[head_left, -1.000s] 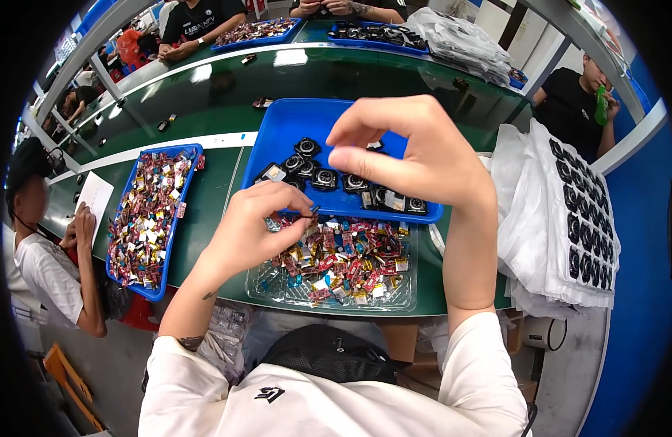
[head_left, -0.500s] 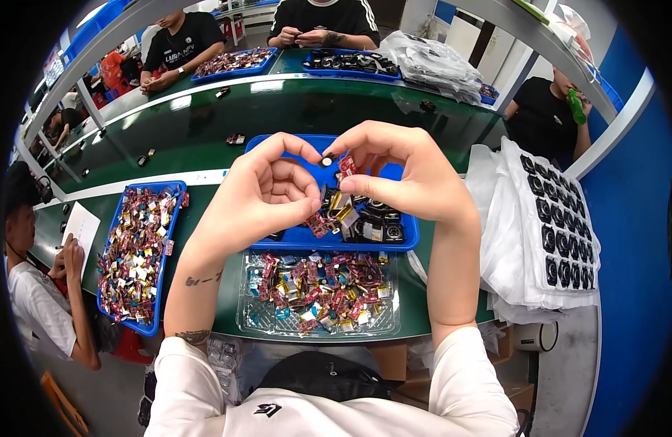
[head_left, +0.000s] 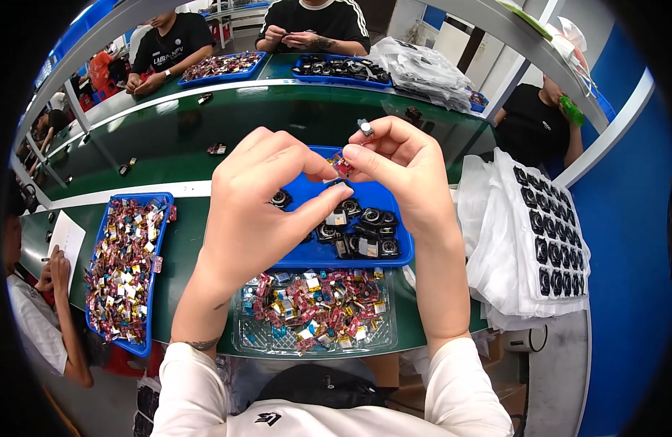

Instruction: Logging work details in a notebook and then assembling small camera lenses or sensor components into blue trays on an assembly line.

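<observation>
Above the blue tray [head_left: 292, 256], both my hands meet in front of me. My right hand [head_left: 409, 167] pinches a small red circuit board [head_left: 342, 164] between thumb and fingers. A small round grey-white part [head_left: 365, 128] sticks up by its index finger; whether it joins the board is hidden. My left hand [head_left: 266, 200] is closed in a pinch beside the board, its thumb and index tips around a small piece I cannot make out. Black watch-like cases [head_left: 365, 226] lie in the tray below. Nearer me, a clear plastic tray [head_left: 242, 331] holds many red boards with silver-and-yellow cells.
At left stands another blue tray [head_left: 166, 211] heaped with boards, beside a person writing on paper [head_left: 66, 237]. At right, black cases sit in rows on stacked white sheets [head_left: 481, 240]. Across the green bench [head_left: 168, 156], people work near more trays [head_left: 226, 75].
The round part has gone from between my fingertips to above my right index finger. My left hand has come across toward the board, its fingers closing. The whole view has shifted slightly.
</observation>
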`<action>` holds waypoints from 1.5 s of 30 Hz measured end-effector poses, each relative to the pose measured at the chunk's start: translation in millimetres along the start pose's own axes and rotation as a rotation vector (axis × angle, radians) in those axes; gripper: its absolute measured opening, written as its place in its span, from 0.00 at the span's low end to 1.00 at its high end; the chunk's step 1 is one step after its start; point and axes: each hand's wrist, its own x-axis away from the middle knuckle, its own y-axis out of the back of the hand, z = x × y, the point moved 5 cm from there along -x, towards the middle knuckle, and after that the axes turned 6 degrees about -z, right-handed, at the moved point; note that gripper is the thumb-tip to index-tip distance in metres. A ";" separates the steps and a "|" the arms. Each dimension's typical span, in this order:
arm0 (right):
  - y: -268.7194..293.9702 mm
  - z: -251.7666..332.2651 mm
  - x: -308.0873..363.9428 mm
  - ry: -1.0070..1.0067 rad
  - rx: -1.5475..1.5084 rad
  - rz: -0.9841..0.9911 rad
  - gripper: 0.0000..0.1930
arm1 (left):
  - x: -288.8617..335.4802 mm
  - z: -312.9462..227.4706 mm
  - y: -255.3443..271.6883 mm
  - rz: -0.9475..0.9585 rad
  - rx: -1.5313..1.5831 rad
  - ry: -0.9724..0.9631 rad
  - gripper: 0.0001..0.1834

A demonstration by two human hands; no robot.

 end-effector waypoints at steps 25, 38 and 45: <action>7.6 14.3 -1.0 0.140 0.100 0.126 0.07 | 5.0 28.3 -9.0 0.170 0.256 0.347 0.03; 2.3 7.6 1.6 -0.057 0.031 0.153 0.11 | 6.4 38.6 -13.4 0.178 0.491 0.434 0.08; 0.8 19.7 2.2 0.434 0.376 0.043 0.08 | 7.5 43.6 -22.2 0.195 0.585 0.585 0.08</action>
